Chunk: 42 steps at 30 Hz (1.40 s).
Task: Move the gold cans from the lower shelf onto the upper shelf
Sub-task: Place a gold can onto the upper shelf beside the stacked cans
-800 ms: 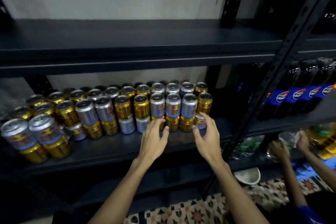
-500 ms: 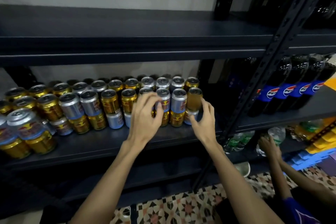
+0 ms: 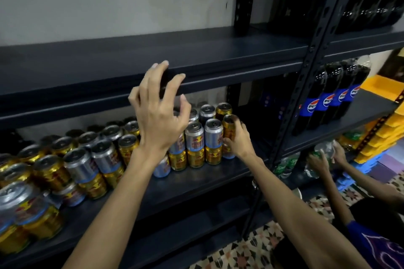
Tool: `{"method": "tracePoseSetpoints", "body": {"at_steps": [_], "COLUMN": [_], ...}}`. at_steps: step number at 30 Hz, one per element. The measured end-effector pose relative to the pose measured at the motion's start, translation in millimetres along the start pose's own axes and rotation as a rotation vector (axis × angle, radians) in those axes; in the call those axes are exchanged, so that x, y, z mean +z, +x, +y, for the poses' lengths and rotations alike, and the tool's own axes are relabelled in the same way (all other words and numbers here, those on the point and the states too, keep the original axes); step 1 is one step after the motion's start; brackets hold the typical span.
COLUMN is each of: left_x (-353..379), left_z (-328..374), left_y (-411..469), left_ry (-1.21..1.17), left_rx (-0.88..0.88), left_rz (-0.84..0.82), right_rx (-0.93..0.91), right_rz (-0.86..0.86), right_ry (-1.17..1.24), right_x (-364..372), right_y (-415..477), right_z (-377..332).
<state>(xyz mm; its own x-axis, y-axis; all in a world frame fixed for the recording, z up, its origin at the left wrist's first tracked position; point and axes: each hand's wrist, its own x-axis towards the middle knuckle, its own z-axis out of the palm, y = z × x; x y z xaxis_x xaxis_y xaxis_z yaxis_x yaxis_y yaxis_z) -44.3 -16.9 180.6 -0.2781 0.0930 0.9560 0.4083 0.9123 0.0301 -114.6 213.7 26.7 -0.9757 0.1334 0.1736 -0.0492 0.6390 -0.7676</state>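
Gold and silver cans [image 3: 91, 159] stand stacked two high along the lower shelf [image 3: 196, 183]. My right hand [image 3: 239, 142] grips a gold can [image 3: 228, 125] in the top layer at the right end of the stack, fingers wrapped round its side. My left hand [image 3: 159, 113] is raised in front of the edge of the upper shelf [image 3: 109, 65], fingers spread and loosely curled, holding nothing. The part of the upper shelf in view carries no cans.
A black perforated upright [image 3: 306, 85] stands just right of the cans. Beyond it are dark Pepsi bottles [image 3: 328, 102] and yellow bins [image 3: 384, 129]. Another person's hands [image 3: 323, 159] handle clear bottles low at the right, above a patterned tile floor [image 3: 251, 251].
My left hand has lifted off the cans, up to the upper shelf's edge. My right hand has closed round the gold can at the stack's right end.
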Motion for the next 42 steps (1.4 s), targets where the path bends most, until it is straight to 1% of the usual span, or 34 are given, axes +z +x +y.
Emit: {"method": "tracePoseSetpoints", "body": {"at_steps": [2, 5, 9, 11, 17, 19, 21, 26, 29, 33, 36, 39, 42], "left_x": [0, 2, 8, 10, 14, 14, 14, 17, 15, 10, 7, 2, -9], "left_z": [-9, -18, -15, -12, 2, 7, 13, 27, 27, 28, 29, 28, 26], "left_y": [1, 0, -1, -1, 9, 21, 32, 47, 55, 59, 57, 58, 80], "left_ry": [0.038, 0.070, 0.060, 0.058, 0.075, 0.088, 0.103, 0.083, 0.061, 0.091, 0.099, 0.114, 0.124], "left_rx": [0.003, 0.062, 0.026, 0.010, -0.101, -0.152, -0.151, -0.112, -0.136, -0.173, -0.187, -0.181, -0.250], "left_rz": [0.008, 0.013, 0.061, 0.084, 0.157, 0.162, 0.160, 0.111, 0.041, -0.042, -0.068, -0.085, -0.184], "right_rx": [0.002, -0.034, -0.097, -0.159, -0.375, -0.439, -0.498, -0.572, -0.614, -0.659, -0.625, -0.545, -0.506], "right_rz": [0.005, 0.026, 0.167, 0.232, 0.329, 0.338, 0.334, 0.332, 0.374, 0.402, 0.369, 0.279, 0.210], "right_ry": [-0.010, -0.018, 0.001, 0.019, 0.079, 0.082, 0.076, 0.133, 0.130, 0.151, 0.144, 0.086, 0.037], "right_x": [-1, -5, -25, -43, -114, -135, -151, -174, -192, -223, -233, -234, -230], "right_y": [2, 1, -13, -25, -71, -82, -85, -80, -77, -54, -15, 35, 80], "right_z": [1, 1, -4, -11, -45, -59, -72, -89, -108, -152, -178, -191, -189]}}
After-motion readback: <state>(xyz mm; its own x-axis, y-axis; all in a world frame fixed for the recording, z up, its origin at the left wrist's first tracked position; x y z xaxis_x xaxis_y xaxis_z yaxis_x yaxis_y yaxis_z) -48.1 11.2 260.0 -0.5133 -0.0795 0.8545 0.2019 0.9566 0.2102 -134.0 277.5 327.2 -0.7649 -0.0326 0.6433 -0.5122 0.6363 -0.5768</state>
